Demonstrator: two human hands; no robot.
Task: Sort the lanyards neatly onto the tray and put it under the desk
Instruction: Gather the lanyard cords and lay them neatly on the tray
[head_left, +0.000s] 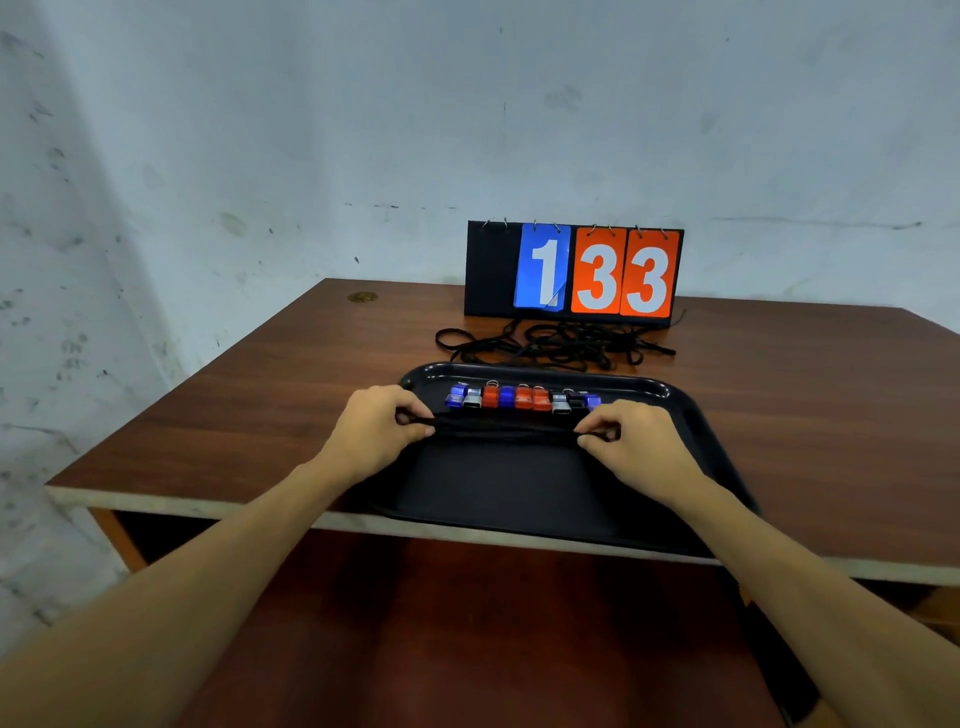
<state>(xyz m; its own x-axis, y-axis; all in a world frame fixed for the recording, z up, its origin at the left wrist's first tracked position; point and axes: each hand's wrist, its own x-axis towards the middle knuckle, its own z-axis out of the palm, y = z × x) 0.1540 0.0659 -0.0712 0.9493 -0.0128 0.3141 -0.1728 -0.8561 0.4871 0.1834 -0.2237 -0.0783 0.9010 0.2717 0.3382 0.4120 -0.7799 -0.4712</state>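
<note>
A black tray (519, 493) lies at the desk's front edge, slightly overhanging it. Across its far half runs a row of several lanyard clips (522, 399) in blue, red, silver and black. Just in front of that row, a bundle of black lanyard cords (504, 428) stretches sideways between my hands. My left hand (376, 431) pinches the bundle's left end and my right hand (631, 441) pinches its right end. Behind the tray, a loose tangle of black cords (558, 345) lies on the desk.
A flip scoreboard (574, 270) reading 1 33 stands at the back of the brown wooden desk (249, 415), against a white wall. A lower shelf or floor in reddish brown (441, 623) shows beneath the desk's front edge.
</note>
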